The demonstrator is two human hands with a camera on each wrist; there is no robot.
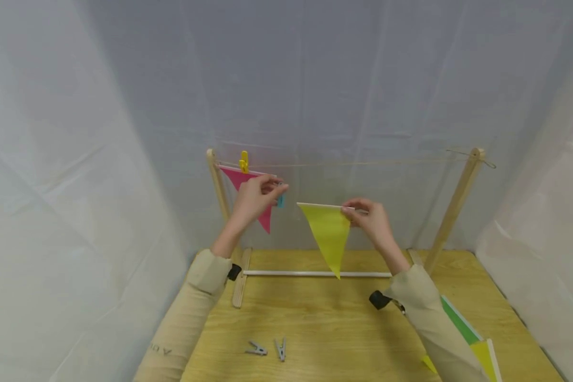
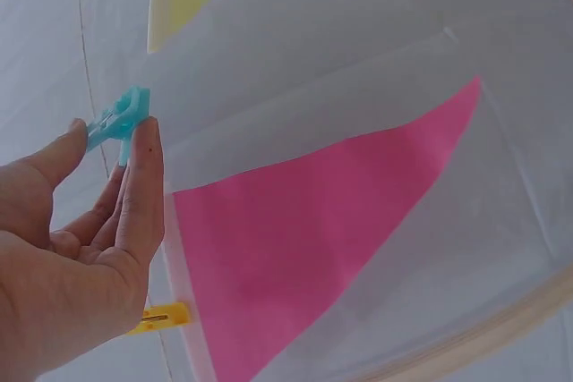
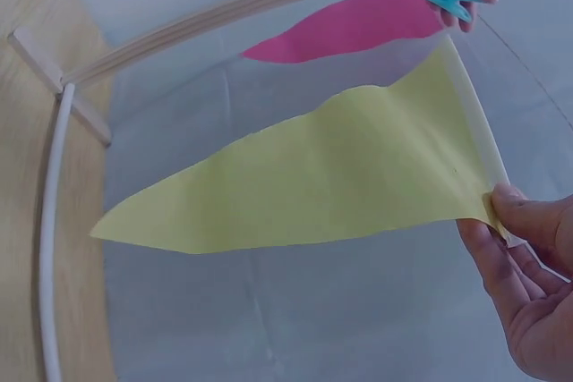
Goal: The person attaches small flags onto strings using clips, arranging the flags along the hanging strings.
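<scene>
A pink pennant flag [image 1: 245,183] hangs from a string [image 1: 363,163] stretched between two wooden posts, fixed at its left corner by a yellow clothespin [image 1: 243,161]. My left hand [image 1: 260,195] pinches a turquoise clothespin [image 2: 119,117] at the pink flag's right corner [image 2: 322,221]. My right hand [image 1: 370,217] pinches the top right corner of a yellow pennant flag [image 1: 329,231], holding it up below the string; the flag [image 3: 340,185] hangs free, point down.
A wooden frame with two posts [image 1: 453,207] and a white crossbar [image 1: 315,274] stands on the wooden table [image 1: 339,329]. Two grey clothespins [image 1: 267,348] lie near the front edge. Green and yellow flags [image 1: 472,339] lie at the right. White sheeting surrounds the table.
</scene>
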